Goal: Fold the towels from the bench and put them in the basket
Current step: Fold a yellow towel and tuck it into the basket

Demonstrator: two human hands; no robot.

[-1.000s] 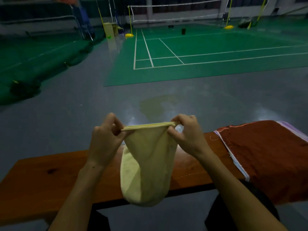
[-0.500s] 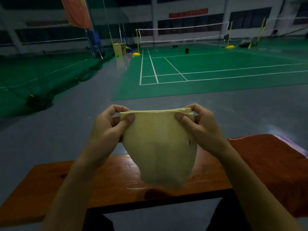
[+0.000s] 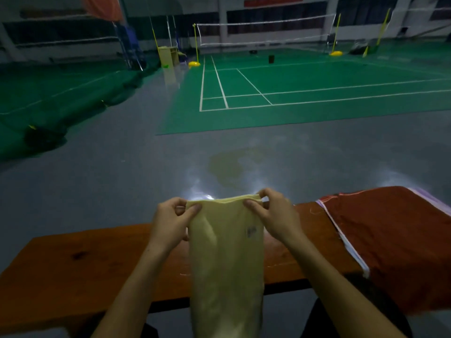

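You're mid-fold: left hand (image 3: 170,222) and right hand (image 3: 275,215) pinch the yellow towel's (image 3: 227,259) top corners; next, halve it.

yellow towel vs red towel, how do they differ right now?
The yellow towel is pale and plain; the red towel is dark red with a white edge strip. The yellow towel hangs in the air, pinched at its top edge by the left hand and right hand; the red towel lies untouched, spread over the bench. Both are cloth.
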